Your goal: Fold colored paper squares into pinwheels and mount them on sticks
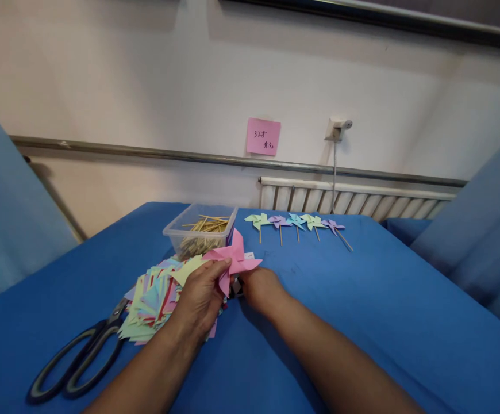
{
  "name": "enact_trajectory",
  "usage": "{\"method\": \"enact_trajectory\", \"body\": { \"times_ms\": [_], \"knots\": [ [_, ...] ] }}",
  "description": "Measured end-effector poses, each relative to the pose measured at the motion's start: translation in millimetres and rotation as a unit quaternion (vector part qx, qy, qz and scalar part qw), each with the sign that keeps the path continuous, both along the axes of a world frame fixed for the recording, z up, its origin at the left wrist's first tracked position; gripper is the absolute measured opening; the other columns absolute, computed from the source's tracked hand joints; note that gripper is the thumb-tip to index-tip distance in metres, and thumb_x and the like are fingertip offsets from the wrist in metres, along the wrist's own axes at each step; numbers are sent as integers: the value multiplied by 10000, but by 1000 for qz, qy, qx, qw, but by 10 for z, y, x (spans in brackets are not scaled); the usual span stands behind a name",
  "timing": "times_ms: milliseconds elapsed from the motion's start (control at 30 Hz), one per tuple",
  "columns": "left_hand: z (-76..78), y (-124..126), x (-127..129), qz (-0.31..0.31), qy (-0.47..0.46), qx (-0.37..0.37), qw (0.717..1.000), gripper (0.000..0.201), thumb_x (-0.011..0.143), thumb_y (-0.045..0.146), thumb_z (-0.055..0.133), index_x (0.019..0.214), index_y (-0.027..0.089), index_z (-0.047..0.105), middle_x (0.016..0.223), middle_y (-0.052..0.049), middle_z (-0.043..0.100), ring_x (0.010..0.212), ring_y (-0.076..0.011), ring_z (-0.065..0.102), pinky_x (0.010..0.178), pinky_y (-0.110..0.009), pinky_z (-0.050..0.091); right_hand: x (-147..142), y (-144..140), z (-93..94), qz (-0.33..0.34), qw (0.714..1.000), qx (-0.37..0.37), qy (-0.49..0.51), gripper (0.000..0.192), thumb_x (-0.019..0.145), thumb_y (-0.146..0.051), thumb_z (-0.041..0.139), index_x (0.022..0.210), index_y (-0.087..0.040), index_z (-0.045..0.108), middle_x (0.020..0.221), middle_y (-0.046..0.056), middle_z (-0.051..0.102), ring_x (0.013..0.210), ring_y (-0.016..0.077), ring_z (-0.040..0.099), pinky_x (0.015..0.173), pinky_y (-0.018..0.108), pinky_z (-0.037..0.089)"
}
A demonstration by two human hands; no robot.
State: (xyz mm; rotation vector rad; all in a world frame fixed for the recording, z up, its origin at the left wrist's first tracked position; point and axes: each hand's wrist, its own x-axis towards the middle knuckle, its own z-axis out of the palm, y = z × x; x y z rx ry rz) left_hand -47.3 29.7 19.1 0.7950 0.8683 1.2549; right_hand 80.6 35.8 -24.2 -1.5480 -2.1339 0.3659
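Observation:
Pinched between the thumb and fingers of my left hand is a pink paper pinwheel with its blades folded. My right hand is just right of it and lower, beside a small dark-and-white object that is mostly hidden. Its fingers are turned away from view, so I cannot see whether they hold anything. Under and left of my left hand lies a heap of cut pastel paper pieces. A clear plastic box of thin wooden sticks stands right behind the pinwheel.
Large dark-handled scissors lie at the left, their blades by the paper heap. Several finished pinwheels on sticks line the back of the blue-covered table. Behind are a radiator, a wall socket and a pink note.

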Motion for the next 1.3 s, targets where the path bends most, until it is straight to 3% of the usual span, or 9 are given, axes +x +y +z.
{"method": "enact_trajectory", "body": {
  "times_ms": [333,467,567,700,867,1300],
  "knots": [
    [59,2,9,-4,-26,-8,1000,164,615,163,710,763,124,652,587,21,634,515,-110,577,523,-218,450,31,-146,142,-32,999,20,17,322,825,-167,472,1124,-180,591,1089,110,645,898,210,604,725,277,405],
    [58,12,-4,4,-38,-2,999,200,602,140,718,792,118,659,579,23,622,562,-120,595,540,-210,453,-24,-291,194,26,997,43,-63,248,863,-244,423,995,-195,628,983,87,671,838,201,619,692,273,422],
    [36,23,-17,10,-38,-7,999,212,607,135,715,813,120,665,554,30,598,542,-114,578,526,-209,451,-99,-349,170,60,989,46,-128,209,833,-235,448,944,-189,620,916,75,684,758,208,640,607,271,438],
    [11,22,-14,6,-37,-8,999,203,619,143,713,814,111,670,556,20,596,511,-107,556,520,-217,458,-174,-357,134,52,985,42,-161,186,804,-185,465,936,-177,596,883,76,691,733,220,656,568,269,459],
    [1,-8,14,6,-46,-10,999,182,610,134,725,782,105,670,550,18,594,503,-96,543,498,-199,441,-240,-338,135,25,987,43,-152,299,782,-143,470,1075,-148,527,883,88,689,712,230,662,554,284,496],
    [12,-18,33,4,-37,-4,999,150,606,150,732,730,102,664,601,-9,632,539,-109,558,528,-217,451,-302,-290,55,11,991,35,-128,311,796,-157,464,1101,-151,524,954,99,670,770,236,656,593,300,518]
  ]
}}
